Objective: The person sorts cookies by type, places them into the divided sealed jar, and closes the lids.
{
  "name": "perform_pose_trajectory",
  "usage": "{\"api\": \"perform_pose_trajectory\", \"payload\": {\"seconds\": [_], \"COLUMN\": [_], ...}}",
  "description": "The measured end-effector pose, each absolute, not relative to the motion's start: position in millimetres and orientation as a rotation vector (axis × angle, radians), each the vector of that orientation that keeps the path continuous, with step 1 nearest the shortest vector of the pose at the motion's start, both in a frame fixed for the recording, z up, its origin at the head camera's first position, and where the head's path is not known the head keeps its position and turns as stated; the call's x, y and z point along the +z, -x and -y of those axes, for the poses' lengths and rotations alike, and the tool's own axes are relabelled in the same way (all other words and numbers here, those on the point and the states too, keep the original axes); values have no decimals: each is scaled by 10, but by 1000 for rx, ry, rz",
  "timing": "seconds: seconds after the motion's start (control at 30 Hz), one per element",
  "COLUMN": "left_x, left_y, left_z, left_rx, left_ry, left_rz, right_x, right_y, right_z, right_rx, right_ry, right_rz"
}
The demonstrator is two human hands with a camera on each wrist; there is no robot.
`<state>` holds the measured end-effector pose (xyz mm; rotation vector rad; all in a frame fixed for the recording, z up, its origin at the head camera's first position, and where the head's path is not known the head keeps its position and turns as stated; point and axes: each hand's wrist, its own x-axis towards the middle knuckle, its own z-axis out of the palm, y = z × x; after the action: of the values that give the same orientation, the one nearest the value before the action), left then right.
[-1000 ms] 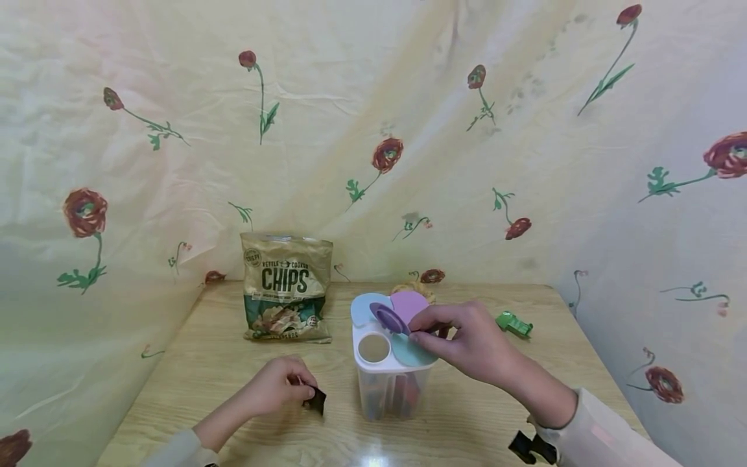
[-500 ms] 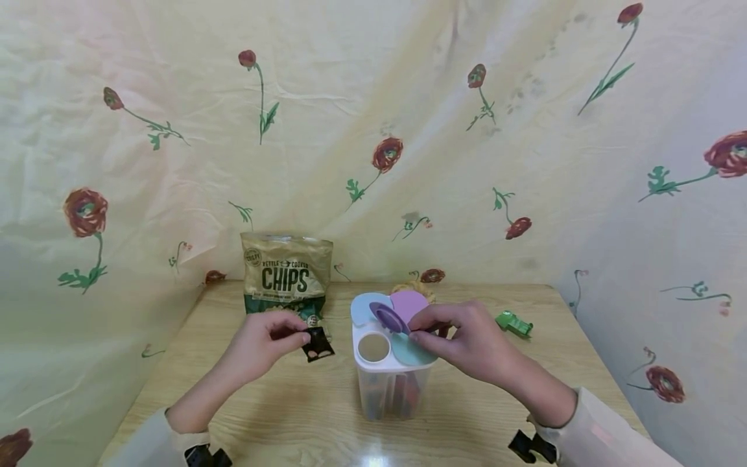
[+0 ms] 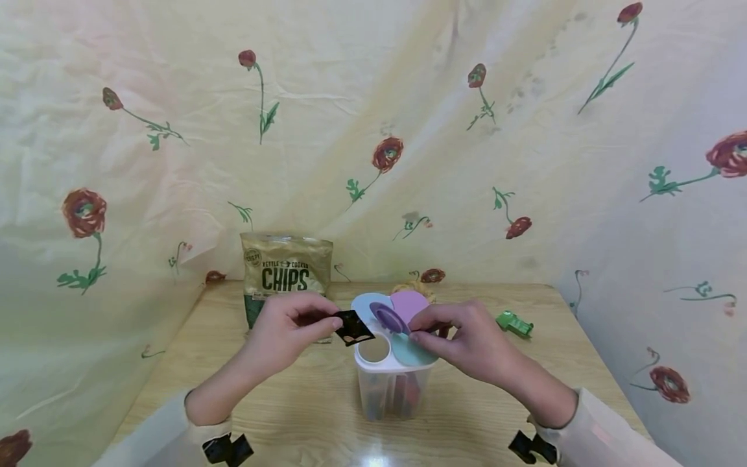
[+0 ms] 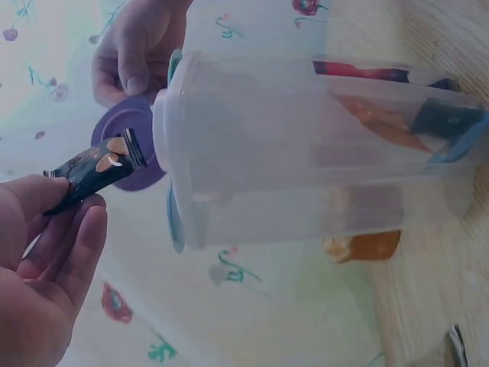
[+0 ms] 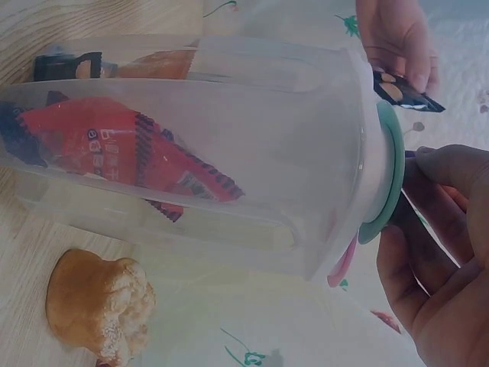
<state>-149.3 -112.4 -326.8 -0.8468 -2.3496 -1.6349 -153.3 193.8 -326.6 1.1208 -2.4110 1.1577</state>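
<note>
Care with aim matters most at this point, I judge: the left hand (image 3: 286, 334) pinches a small dark sachet (image 3: 353, 327) between thumb and curled fingers, its free end hanging just above the round opening (image 3: 373, 348) in the top of the clear container (image 3: 388, 389) that stands between the two hands. The right hand (image 3: 467, 337) curls its fingertips round the purple flap (image 3: 388, 318), holding it tipped up and away from the hole. Tilting the sachet end-down and narrow should let it pass without catching the rim, while the flap hand keeps the container from shifting on the surface (image 3: 192, 370). Other packets already lie inside, seen through the wall in the wrist views. Beyond the left hand stands a chips bag (image 3: 286, 272); a green clip (image 3: 513, 323) lies beyond the right
</note>
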Motion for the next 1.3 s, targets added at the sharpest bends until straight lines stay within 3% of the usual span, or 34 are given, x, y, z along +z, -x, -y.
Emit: {"api": "perform_pose_trajectory", "payload": {"seconds": [0.53, 1.3], "left_x": [-3342, -3183], "left_y": [1511, 1506], "left_z": [902, 757], "left_rx": [-1485, -865], "left_ry": [810, 1000], "left_rz": [2603, 2727], "right_x": [-3271, -3275], "right_y": [1540, 1533], "right_z": [-1920, -1925], "right_rx": [1144, 1148], "right_ry": [-1117, -1113], "right_rz": [2421, 2418]}}
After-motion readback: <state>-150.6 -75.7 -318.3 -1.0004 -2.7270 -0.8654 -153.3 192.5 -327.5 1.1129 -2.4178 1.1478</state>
